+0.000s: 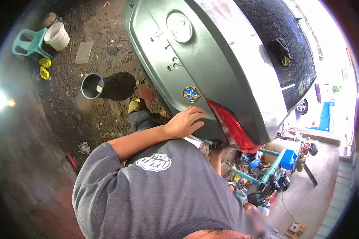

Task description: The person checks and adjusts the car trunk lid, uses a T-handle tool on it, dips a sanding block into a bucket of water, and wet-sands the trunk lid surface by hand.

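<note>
My left hand point(185, 122) lies on the grey-green rear panel point(223, 63) of a car, fingers stretched out and thumb apart. It rests between a round blue-and-gold emblem point(191, 95) and the red tail light point(237, 129). Lower down, my right hand point(216, 146) is in shadow just below the inner edge of the tail light, with its fingers curled. Dark material shows at those fingers, but I cannot tell what they hold. A pale, thin edge point(193, 140) shows beside it, partly covered by my shirt.
A dark bucket point(92, 86) stands on the dirt floor at left. Farther back are a green plastic chair point(32, 42), a white pail point(57, 36) and yellow shoes point(45, 68). At right, a green metal frame point(271, 169) holds a blue box point(289, 159) and tangled clutter.
</note>
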